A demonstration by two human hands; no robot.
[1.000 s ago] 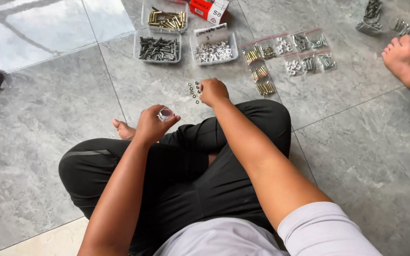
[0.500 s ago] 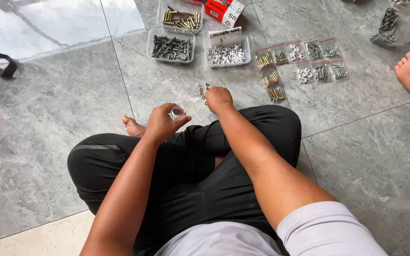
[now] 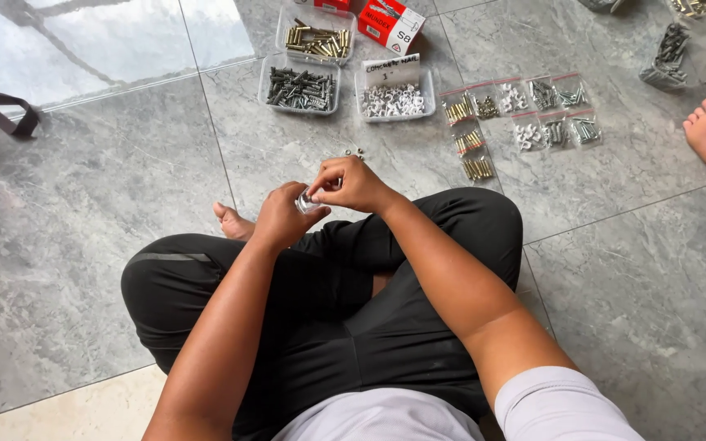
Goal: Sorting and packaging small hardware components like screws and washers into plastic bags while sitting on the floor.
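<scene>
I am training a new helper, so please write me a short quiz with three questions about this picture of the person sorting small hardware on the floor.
1. True or false: the left hand and right hand meet over the lap at one small clear bag.
2. How many clear trays of hardware stand on the floor ahead of the knees? A) one B) three C) six
3. Fill in: right of the trays lie small filled ____ in rows.

Key
1. True.
2. B: one holds dark pieces, one white pieces, one brass-coloured pieces.
3. Bags.
</scene>
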